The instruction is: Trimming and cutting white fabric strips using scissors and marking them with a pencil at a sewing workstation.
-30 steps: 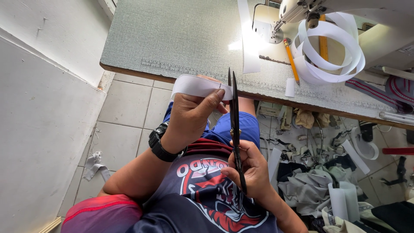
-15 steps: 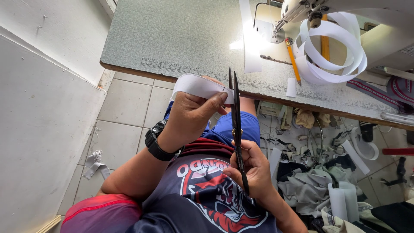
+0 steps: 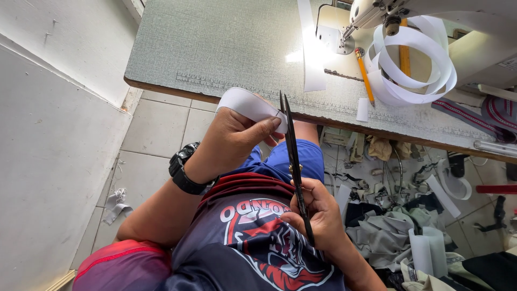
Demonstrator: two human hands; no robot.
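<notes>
My left hand [image 3: 232, 141], with a black watch on its wrist, holds a folded piece of white elastic band [image 3: 249, 105] in front of the table edge. Its thumb presses the band against the fingers. My right hand [image 3: 318, 215] grips the handles of long black scissors [image 3: 293, 156] over my lap. The blades point up and away from me, and their upper part meets the end of the band beside my left thumb. The blades look nearly closed.
A grey-green sewing table [image 3: 237, 48] carries a sewing machine [image 3: 377, 11], looped white band [image 3: 414, 59], a flat white strip [image 3: 311, 48] and a pencil [image 3: 365, 75]. Fabric scraps [image 3: 388, 231] cover the tiled floor at right. A white wall [image 3: 48, 134] stands at left.
My hands, the band and the scissors hold almost the same pose; the left thumb has shifted slightly on the band near the blades.
</notes>
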